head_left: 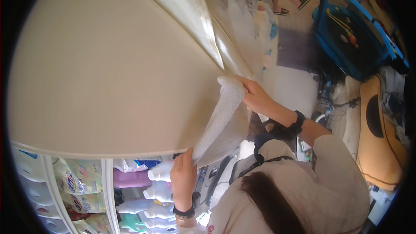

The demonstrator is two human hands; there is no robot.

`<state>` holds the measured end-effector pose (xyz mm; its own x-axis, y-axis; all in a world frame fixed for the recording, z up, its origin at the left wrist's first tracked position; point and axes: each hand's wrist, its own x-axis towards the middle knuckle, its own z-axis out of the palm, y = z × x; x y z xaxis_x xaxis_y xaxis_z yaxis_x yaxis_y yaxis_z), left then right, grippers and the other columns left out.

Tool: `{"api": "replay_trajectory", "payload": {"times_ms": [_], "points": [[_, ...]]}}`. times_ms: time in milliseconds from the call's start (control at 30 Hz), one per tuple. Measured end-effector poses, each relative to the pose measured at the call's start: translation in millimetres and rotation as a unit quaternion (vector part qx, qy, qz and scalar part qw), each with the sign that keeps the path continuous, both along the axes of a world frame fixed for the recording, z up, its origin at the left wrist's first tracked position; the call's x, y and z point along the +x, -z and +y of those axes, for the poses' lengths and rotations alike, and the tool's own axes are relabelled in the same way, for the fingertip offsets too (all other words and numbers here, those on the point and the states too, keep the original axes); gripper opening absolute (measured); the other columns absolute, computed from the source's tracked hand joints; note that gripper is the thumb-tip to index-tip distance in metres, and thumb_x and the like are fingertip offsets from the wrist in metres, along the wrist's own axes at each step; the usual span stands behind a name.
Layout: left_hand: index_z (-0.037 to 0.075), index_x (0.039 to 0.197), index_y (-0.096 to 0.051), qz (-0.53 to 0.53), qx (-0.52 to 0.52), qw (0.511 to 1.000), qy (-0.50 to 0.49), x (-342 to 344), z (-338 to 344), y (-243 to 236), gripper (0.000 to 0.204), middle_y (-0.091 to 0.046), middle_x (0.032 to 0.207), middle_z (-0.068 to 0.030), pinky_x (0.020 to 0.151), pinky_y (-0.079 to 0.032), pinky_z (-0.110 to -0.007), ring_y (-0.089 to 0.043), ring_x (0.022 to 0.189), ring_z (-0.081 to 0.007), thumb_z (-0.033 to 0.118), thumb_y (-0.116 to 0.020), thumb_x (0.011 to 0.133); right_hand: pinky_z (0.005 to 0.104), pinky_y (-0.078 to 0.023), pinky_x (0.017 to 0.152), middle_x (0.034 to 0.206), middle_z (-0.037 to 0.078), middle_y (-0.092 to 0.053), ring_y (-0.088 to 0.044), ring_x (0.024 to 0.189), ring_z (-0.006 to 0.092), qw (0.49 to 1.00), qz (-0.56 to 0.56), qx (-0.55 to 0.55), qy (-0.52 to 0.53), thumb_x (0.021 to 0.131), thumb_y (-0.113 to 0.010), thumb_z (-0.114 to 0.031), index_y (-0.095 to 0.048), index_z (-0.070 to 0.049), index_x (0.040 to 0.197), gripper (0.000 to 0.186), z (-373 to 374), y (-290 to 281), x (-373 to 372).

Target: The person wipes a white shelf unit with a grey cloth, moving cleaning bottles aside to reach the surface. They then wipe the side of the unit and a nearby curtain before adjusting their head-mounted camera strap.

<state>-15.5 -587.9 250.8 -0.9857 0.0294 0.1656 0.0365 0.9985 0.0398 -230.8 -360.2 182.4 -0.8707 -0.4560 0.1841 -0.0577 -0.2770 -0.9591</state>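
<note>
My left hand (183, 178) pinches the lower end of a white textured cloth (222, 117) at the near edge of a large cream panel (108, 69). My right hand (256, 96) grips the cloth's upper end against the panel's right edge. The cloth hangs stretched and slanting between both hands. Each wrist wears a dark band.
Below the panel stands a white rack (108, 190) with detergent bottles and pouches. A sheer patterned curtain (236, 4) hangs beyond the panel. To the right are a blue framed playpen (346, 30), an orange cushion (381, 138) and another person's sandalled feet (290, 4).
</note>
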Motion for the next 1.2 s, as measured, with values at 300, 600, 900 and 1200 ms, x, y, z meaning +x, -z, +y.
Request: {"api": "replay_trajectory", "payload": {"times_ms": [300,600,900,1200], "points": [[0.002,0.100,-0.058,-0.014,0.042,0.964,-0.262,-32,28,-91,0.023,-0.061,0.069,-0.0178,0.047,-0.044,-0.041,-0.059,0.051,-0.0320,0.006,-0.050,0.079,0.0357,-0.033,0.104,0.134,0.016,-0.042,-0.041,0.126,0.0266,0.978,0.133,-0.156,0.025,0.089,-0.060,-0.015,-0.047,-0.004,0.132,0.047,-64,-48,-89],[0.003,0.126,-0.045,0.469,0.130,0.801,-0.349,-98,49,-97,0.032,-0.052,0.113,-0.0154,0.057,-0.060,-0.028,-0.063,0.093,-0.0264,0.022,-0.040,0.100,0.0434,-0.029,0.109,0.140,0.023,-0.035,-0.036,0.129,0.0383,0.843,0.480,-0.214,0.113,0.073,-0.064,-0.010,-0.037,-0.001,0.139,0.072,-112,-162,-166],[-0.013,0.133,-0.025,0.506,-0.118,0.818,-0.247,-169,5,-35,0.064,-0.050,0.121,-0.0258,0.093,-0.045,-0.044,-0.056,0.104,-0.0392,0.016,-0.062,0.089,0.0438,-0.038,0.103,0.137,0.026,-0.040,-0.046,0.121,0.0402,0.871,0.419,-0.252,0.051,0.075,-0.064,-0.014,-0.028,0.003,0.141,0.077,-140,-188,-197],[-0.012,0.120,-0.048,0.194,-0.261,0.934,-0.150,-219,61,16,0.051,-0.058,0.110,-0.0300,0.080,-0.052,-0.047,-0.062,0.094,-0.0438,0.018,-0.064,0.081,0.0338,-0.041,0.098,0.124,0.013,-0.055,-0.053,0.110,0.0261,0.994,0.077,-0.044,-0.056,0.068,-0.081,-0.023,-0.050,-0.006,0.128,0.070,-127,-21,-165]]}}
